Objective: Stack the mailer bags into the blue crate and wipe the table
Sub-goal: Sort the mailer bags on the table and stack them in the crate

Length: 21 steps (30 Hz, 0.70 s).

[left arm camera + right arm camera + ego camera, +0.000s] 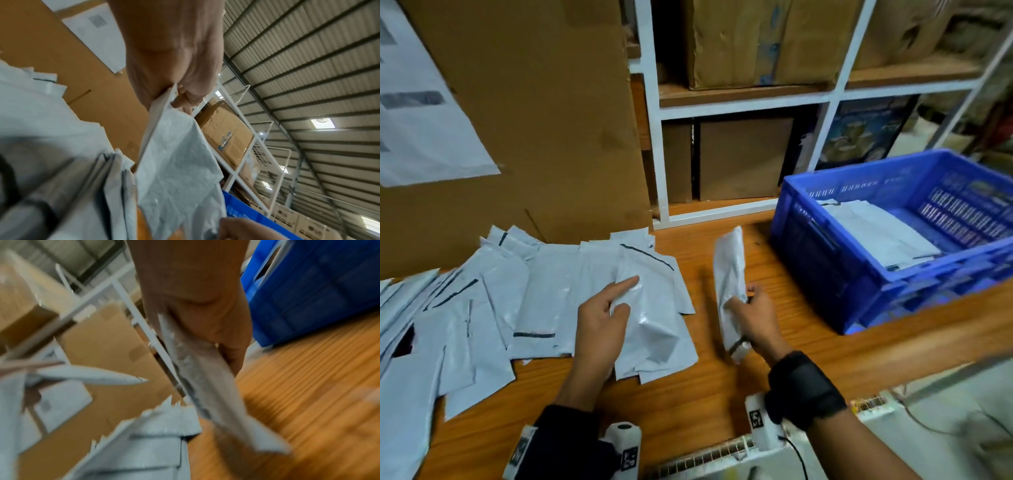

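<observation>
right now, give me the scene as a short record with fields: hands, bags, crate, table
left hand: pinches a mailer bag atop the spread pile
right hand: grips a second mailer bag, held upright above the table
loose bags: many, spread over the table's left side
blue crate: on the right, already holds flat bags
table: wooden, not yet wiped

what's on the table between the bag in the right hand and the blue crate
Nothing: in the head view only bare wooden table separates the mailer bag gripped by the right hand from the blue crate.
</observation>
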Motion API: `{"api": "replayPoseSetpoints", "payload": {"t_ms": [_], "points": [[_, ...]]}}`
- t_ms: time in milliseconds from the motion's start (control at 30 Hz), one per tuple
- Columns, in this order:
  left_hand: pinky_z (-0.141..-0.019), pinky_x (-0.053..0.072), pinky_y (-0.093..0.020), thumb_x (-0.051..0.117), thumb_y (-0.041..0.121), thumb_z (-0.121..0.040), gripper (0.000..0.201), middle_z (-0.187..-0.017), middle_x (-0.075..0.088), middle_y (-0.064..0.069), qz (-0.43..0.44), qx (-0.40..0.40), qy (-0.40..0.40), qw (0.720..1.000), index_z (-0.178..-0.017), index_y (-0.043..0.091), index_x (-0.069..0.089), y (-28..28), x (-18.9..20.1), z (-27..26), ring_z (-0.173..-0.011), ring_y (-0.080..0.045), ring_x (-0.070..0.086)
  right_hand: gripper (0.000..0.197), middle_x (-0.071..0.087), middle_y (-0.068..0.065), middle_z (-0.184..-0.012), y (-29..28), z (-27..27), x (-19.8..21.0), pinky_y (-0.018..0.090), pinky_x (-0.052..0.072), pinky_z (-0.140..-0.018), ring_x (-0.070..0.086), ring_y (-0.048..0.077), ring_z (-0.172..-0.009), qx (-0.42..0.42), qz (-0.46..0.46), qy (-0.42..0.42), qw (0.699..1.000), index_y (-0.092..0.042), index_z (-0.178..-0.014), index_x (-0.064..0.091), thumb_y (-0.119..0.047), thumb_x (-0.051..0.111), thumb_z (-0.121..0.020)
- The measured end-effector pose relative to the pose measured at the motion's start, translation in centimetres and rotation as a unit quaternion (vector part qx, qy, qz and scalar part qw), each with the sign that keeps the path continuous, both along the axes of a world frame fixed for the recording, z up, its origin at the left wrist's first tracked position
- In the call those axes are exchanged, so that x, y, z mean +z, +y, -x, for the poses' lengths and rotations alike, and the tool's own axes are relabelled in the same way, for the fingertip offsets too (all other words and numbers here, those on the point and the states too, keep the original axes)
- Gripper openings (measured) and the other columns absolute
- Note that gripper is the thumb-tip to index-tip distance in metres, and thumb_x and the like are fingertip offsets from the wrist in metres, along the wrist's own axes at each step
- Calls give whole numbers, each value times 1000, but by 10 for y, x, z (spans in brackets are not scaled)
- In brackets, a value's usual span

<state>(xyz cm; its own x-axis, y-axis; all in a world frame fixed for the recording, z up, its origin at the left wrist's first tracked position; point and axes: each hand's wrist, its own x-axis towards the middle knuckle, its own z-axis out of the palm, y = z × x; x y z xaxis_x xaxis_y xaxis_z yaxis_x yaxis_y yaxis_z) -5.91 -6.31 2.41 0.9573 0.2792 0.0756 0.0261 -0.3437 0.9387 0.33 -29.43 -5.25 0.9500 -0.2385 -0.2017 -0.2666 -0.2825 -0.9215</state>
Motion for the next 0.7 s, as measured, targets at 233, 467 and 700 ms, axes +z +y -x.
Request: {"api": "replayPoseSetpoints", "payload": {"t_ms": [233,467,700], "points": [[-109,41,-38,64,22,-92,32,-135,60,3,36,-41,-23,998,-124,18,67,-107,8,19,-124,-14,54,62,55,-9,-122,-95,88,37,7,49,-74,57,4,-111,-42,-100,-133,985,-26,-136,38,3,58,-85],[-98,46,-17,62,17,-93,29,-131,60,13,74,-74,-67,992,-104,43,66,-236,14,28,-123,-7,54,77,40,-40,-140,-213,137,44,18,23,-106,49,4,-124,-2,22,-241,970,-39,-150,33,6,44,-89],[-104,47,-47,51,7,-100,37,-126,63,22,85,-123,-72,986,-120,31,69,-343,30,18,-122,-4,56,35,67,-11,-103,-332,130,62,11,43,-76,59,2,-88,-49,-12,-303,952,-35,-115,68,-25,55,-84]]}}
